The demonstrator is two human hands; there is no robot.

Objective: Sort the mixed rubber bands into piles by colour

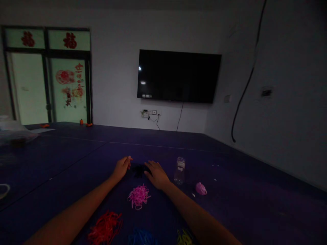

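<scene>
A small dark pile of what look like black rubber bands (138, 170) lies on the purple surface between my hands. At its left edge, my left hand (123, 168) has its fingers curled together; whatever they may hold is too small and dark to make out. My right hand (157, 175) rests palm down at the pile's right side, fingers stretched out. Nearer to me is a loose heap of pink rubber bands (138, 196). A red heap (106, 227), a blue heap (142, 237) and a yellow-green heap (184, 237) lie along the bottom of the view.
Right of my right hand stands a clear bottle (180, 172) without its lid. A pink cap (201, 188) and small white scraps lie beyond it. At far left are a plastic bag (15, 131) and a pale ring-shaped thing (5, 190). Small orange objects (81, 121) stand at the back.
</scene>
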